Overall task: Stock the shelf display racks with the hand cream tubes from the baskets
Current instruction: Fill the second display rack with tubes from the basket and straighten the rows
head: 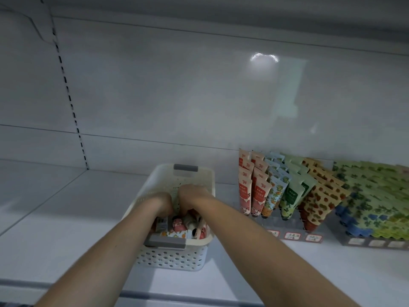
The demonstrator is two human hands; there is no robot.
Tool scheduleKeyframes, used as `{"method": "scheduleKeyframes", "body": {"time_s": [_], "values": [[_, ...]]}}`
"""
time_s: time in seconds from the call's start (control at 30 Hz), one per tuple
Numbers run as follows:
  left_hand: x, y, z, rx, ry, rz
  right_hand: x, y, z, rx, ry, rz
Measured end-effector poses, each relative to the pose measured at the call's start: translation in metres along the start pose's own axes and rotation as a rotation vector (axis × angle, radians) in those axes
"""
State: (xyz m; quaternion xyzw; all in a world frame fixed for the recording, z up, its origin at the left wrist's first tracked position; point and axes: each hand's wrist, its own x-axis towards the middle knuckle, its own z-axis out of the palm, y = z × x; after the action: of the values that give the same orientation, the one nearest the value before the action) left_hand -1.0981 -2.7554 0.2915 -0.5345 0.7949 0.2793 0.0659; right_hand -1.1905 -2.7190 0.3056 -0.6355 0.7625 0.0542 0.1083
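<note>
- Hand cream tubes lie heaped in the basket, at 9 o'clock of the display rack, likely for short carries.
- Left hand and right hand dig in; fingers hidden, cannot tell grip.

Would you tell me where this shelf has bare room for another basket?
Bare shelf lies left of the basket and in front of it. Rightward, two stocked racks crowd it; the left hand and right hand fill the basket.
</note>
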Motion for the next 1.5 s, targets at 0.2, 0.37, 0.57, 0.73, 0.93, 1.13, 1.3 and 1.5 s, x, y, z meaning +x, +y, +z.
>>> {"method": "scheduleKeyframes", "body": {"time_s": [0.2,0.37,0.57,0.73,0.93,1.13,1.3,1.5], "values": [[0.005,-0.004,-0.001,-0.049,0.221,0.030,-0.001,0.000,-0.002,0.037,-0.034,-0.007],[-0.005,-0.003,-0.010,-0.173,0.384,0.074,-0.005,0.000,-0.002,0.043,-0.031,-0.029],[-0.029,-0.004,-0.031,-0.385,0.623,0.146,-0.005,-0.001,0.000,0.062,-0.054,-0.029],[-0.046,-0.021,-0.051,-0.723,0.848,0.269,-0.007,-0.002,0.001,0.160,-0.062,0.005],[-0.064,-0.046,-0.063,-0.889,0.965,0.271,-0.010,-0.008,0.006,0.217,-0.057,-0.007],[-0.079,-0.055,-0.062,-1.152,0.903,0.280,-0.016,0.012,-0.022,0.738,0.226,-0.022],[-0.096,-0.042,-0.050,-1.321,0.872,0.263,-0.060,0.023,-0.060,1.279,0.413,-0.059],[-0.122,-0.016,-0.032,-1.380,0.754,0.271,-0.126,0.031,-0.072,1.849,0.484,-0.142]]}}
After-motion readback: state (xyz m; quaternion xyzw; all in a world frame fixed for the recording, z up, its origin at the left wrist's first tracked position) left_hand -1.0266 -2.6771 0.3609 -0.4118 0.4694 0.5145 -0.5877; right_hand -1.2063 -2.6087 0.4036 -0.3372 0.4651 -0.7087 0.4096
